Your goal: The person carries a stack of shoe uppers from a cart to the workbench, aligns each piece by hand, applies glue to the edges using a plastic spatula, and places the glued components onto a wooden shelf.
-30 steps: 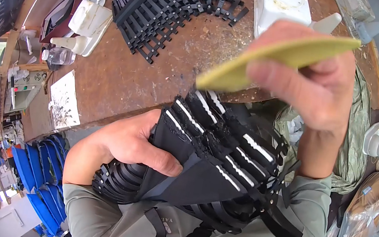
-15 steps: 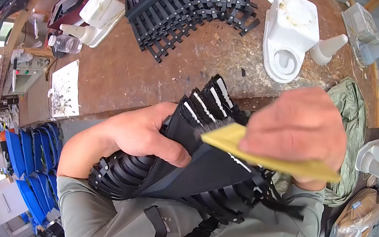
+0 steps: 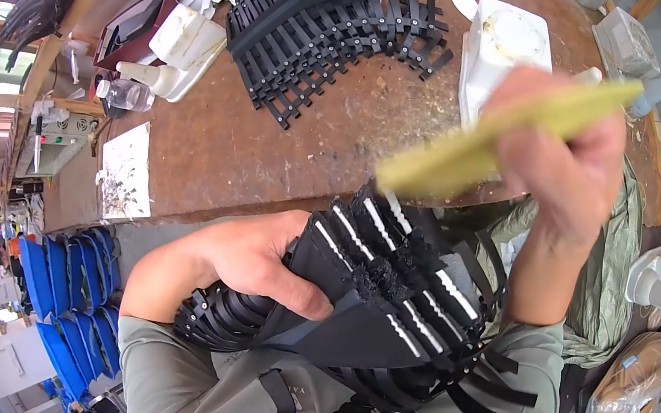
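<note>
- Left hand (image 3: 266,261) clasps the black strap bundle (image 3: 382,288), before the counter (image 3: 181,170).
- Right hand (image 3: 570,177) pinches the yellow tool (image 3: 459,156) near the counter's edge.
- Strap bundle seems light, bendy; best held by its flat panel (image 3: 353,336).

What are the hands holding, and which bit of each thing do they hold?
The right hand holds the yellow tool around its middle. The left hand grips the black piece by its left side, thumb on top.
</note>
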Tool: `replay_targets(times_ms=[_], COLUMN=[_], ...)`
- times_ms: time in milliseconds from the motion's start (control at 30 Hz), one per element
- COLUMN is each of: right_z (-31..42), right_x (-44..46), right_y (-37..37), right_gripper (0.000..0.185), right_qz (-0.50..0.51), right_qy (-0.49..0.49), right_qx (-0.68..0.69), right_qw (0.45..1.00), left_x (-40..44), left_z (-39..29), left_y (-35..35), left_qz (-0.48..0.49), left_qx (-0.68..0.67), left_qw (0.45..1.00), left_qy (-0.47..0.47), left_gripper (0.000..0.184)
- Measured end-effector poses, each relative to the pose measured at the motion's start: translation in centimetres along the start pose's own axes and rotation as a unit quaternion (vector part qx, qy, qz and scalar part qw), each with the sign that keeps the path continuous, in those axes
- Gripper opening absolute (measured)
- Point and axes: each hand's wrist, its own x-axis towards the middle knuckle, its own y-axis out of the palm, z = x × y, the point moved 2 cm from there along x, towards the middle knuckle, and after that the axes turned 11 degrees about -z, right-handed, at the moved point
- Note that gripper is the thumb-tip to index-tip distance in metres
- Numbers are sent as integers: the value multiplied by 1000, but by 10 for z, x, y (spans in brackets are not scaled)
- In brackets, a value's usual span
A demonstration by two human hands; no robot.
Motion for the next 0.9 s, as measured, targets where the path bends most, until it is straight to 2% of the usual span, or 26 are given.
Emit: replay_targets(times_ms=[67, 133, 167, 267, 300, 400, 433, 500, 567, 667, 700, 767, 800, 833, 867, 900], right_z=[-15, -19, -35, -14, -14, -21, -17, -23, -16, -10, -10, -17, -22, -33, -47, -62], right_x=[4, 4, 12, 1, -5, -6, -7, -21, -32, -41, -48, -69, -77, -84, -84, -86], right_y=[7, 6, -3, -7, -1, -1, -7, -1, -9, -39, -51, -73, -81, -85, -93, -98], right_gripper=[11, 12, 13, 16, 15, 15, 14, 15, 21, 18, 18, 15, 13, 13, 12, 13], right_qz=[16, -48, -115, -34, 37, -70, -73, 14, 180, 234, 132, -79, -183, -286, -295, -300], right_qy=[-54, 78, 71, 143, 131, 79, 32, -121, -128, -124, -84, -19, 11, 114, 123, 108], right_qx=[-26, -134, -98, 63, 29, -101, -72, 28, -6, -40, -30, -55, -74, -106, -185, -208], right_qw=[998, 987, 986, 987, 990, 989, 994, 992, 975, 963, 987, 995, 980, 945, 929, 925], left_x=[-1, 0, 0, -3, -4, -3, -1, -4, -6, -2, -3, -3, -2, 0, 0, 2], left_z=[-1, -2, 0, -3, -6, -7, -7, -4, -2, 4, -2, 3, 5, 7, 9, 14], left_y=[0, 3, 2, 1, 2, 4, 3, -2, -2, -9, -8, -12, -14, -16, -19, -22], left_qz=[9, 0, 1, -11, -20, -41, -50, -61, -85, -81, -99, -122, -132, -129, -131, -125], left_qx=[4, 11, 14, -5, -4, 8, 14, 43, 34, 81, 87, 79, 75, 82, 91, 101], left_qw=[1000, 1000, 1000, 1000, 1000, 999, 998, 997, 996, 993, 991, 989, 988, 988, 986, 985], left_qy=[-4, 0, -3, -4, -13, 2, 19, -3, -21, -3, -36, -27, -16, -33, -51, -64], left_gripper=[40, 42, 43, 43, 42, 39, 38, 37, 37, 38, 40, 41, 41, 42, 42, 43])
